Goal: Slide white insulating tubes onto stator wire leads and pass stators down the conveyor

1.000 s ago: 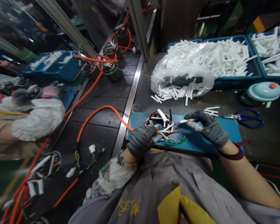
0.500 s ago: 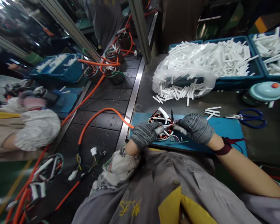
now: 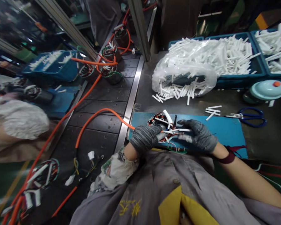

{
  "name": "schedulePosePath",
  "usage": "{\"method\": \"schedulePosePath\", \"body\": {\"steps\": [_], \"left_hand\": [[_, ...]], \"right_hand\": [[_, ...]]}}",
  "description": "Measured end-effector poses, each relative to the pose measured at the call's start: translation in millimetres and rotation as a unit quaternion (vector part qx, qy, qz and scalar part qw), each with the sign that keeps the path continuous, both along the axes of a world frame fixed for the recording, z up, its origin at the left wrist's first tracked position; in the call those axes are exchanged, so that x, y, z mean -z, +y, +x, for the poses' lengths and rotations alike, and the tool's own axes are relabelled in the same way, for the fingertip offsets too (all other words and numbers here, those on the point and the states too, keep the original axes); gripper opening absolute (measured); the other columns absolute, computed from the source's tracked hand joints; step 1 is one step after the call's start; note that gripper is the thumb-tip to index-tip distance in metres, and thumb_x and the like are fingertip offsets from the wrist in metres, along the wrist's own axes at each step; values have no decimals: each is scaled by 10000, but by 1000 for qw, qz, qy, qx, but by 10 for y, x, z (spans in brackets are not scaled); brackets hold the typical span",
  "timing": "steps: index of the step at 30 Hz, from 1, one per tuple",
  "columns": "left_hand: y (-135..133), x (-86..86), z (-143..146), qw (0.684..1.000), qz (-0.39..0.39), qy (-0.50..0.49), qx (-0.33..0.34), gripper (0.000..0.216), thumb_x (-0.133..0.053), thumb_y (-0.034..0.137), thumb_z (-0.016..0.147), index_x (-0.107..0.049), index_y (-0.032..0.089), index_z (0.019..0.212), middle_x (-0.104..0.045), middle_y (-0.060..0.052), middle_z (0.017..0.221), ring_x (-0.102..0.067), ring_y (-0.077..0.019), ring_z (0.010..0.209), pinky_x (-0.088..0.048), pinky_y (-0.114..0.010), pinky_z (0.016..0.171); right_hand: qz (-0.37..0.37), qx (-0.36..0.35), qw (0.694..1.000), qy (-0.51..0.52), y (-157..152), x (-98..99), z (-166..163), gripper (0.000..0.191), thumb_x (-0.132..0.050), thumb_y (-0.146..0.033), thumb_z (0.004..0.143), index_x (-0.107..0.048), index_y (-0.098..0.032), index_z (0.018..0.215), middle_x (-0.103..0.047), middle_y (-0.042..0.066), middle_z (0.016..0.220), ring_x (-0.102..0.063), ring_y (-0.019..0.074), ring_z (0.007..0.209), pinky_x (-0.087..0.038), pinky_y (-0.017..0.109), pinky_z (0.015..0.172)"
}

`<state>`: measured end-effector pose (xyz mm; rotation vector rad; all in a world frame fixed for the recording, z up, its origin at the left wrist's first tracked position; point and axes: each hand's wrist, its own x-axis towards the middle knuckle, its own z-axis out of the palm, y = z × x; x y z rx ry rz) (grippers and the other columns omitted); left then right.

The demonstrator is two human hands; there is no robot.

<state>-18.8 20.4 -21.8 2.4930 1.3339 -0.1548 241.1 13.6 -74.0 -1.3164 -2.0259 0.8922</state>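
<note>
A motor stator with copper windings and white sleeves lies at the left end of a blue mat. My left hand, in a grey glove, pinches thin wires at its near side. A thin white tube extends rightward from there. My right hand, also gloved, has its thumb and fingers apart around that tube's far end; I see no firm grip. A thicker white sleeve stands up from the windings. Below lies a small green circuit board with thin wires.
Loose white tubes and blue-handled scissors lie to the right. Behind are a plastic bag of tubes, blue bins and a lidded jar. An orange cable crosses the conveyor. A co-worker's sleeve shows at left.
My right hand has moved slightly right and its fingers have spread from their pinch. The white tube now shows between them. My left hand stays at the stator. The co-worker's arm has shifted left.
</note>
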Motion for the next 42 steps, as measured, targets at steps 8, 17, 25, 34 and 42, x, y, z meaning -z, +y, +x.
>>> {"method": "schedulePosePath", "body": {"steps": [8, 17, 25, 34, 42], "left_hand": [[25, -83, 91, 999, -13, -6, -50, 369, -534, 455, 974, -719, 239, 1208, -773, -86, 1066, -743, -272, 946, -576, -357, 792], [-29, 62, -40, 1000, 18, -1, -1, 344, -588, 393, 958, -677, 277, 1269, -741, -72, 1183, -720, -246, 1040, -571, -325, 800], [-15, 25, 57, 999, 10, 47, 8, 374, -555, 413, 967, -664, 243, 1283, -740, -101, 1171, -724, -277, 991, -548, -337, 731], [-99, -31, 101, 977, 55, -188, -81, 457, -723, 489, 826, -675, 239, 1206, -758, -25, 1109, -719, -212, 983, -560, -328, 880], [-134, 113, 229, 977, 126, -171, -15, 241, -674, 359, 897, -733, 224, 1087, -725, -51, 1168, -626, -241, 1177, -511, -395, 1025]], "right_hand": [[-66, -38, 997, 0, 33, 33, -69, 643, -339, -669, 962, -725, -192, 770, -687, 90, 658, -622, 204, 622, -502, 356, 649], [-178, 1, 977, 118, 149, -90, 46, 524, -632, -711, 791, -717, -212, 927, -754, 63, 838, -681, 217, 750, -561, 343, 691], [-6, 8, 1000, -16, 130, -182, -26, 409, -557, -569, 907, -777, -238, 1006, -788, 93, 961, -730, 270, 881, -566, 391, 807], [27, 105, 972, -207, 705, 19, 242, 446, -434, -459, 976, -717, -183, 1184, -720, 153, 1185, -653, 321, 1072, -495, 476, 953], [68, 170, 929, -321, 769, 26, 69, 317, -543, -379, 937, -746, -145, 1002, -717, 180, 1053, -629, 322, 1020, -489, 466, 882]]}}
